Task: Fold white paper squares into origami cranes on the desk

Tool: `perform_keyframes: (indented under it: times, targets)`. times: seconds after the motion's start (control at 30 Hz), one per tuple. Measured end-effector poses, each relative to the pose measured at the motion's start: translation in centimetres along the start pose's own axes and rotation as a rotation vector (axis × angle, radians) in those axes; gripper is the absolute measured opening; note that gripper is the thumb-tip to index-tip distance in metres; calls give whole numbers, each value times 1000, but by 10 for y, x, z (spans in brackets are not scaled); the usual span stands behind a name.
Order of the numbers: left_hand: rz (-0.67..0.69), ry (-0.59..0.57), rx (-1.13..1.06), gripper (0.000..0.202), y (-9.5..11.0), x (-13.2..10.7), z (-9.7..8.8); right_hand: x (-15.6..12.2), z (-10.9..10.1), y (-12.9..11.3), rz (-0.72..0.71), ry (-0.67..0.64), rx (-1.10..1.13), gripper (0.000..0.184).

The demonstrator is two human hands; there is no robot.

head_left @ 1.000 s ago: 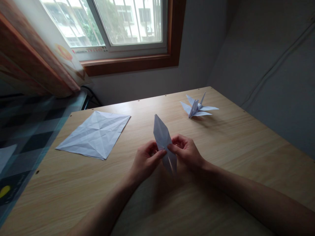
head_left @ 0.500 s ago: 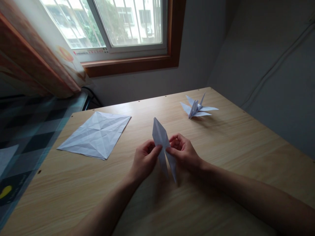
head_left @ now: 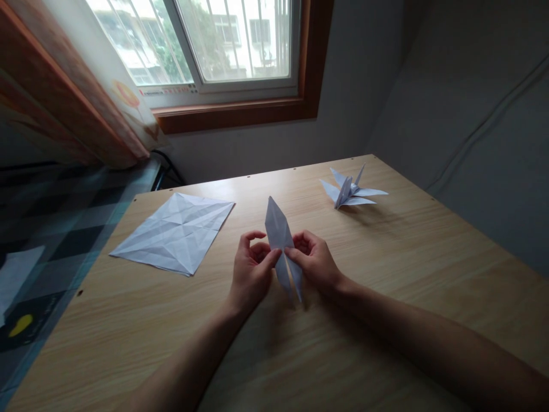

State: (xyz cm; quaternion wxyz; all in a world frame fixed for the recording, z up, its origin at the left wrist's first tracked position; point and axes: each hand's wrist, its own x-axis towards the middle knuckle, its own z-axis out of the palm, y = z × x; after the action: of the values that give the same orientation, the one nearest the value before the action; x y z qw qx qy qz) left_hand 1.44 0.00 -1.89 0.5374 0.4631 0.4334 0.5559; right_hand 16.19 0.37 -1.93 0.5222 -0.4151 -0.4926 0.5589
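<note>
A folded white paper (head_left: 278, 224) stands tilted above the middle of the table, its single point upward and two narrow legs hanging down with a slit between them. My left hand (head_left: 254, 272) pinches its left edge near the top of the slit, thumb in front and index finger raised and bent away from the sheet. On the other edge, my right hand (head_left: 315, 260) is closed on the paper, its thumb pressed close to the left thumb. The fingers behind the paper are partly hidden.
Creased white paper squares (head_left: 180, 229) lie on the wooden table (head_left: 386, 343) to the left. Folded paper cranes (head_left: 349, 191) rest at the back right. Beyond the left edge is a checked cloth (head_left: 86, 200), with a curtain (head_left: 107, 97) above it.
The left index finger has lifted off the paper and the front faces lie flatter. Both thumbs have come closer together at the slit. The view has shifted slightly left.
</note>
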Motion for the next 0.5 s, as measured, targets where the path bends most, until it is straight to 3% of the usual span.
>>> perform_keyframes:
  times: [0.3,0.43,0.5]
  targets:
    - [61,-65,215,26,1,-3,-1,-5,-3,5,-57,61,-36,22]
    - [85,-55,351,28,2,-5,-2,-10,0,4,-95,115,-187,21]
    - [95,-53,362,25,3,-5,-2,-14,2,0,-196,134,-305,18]
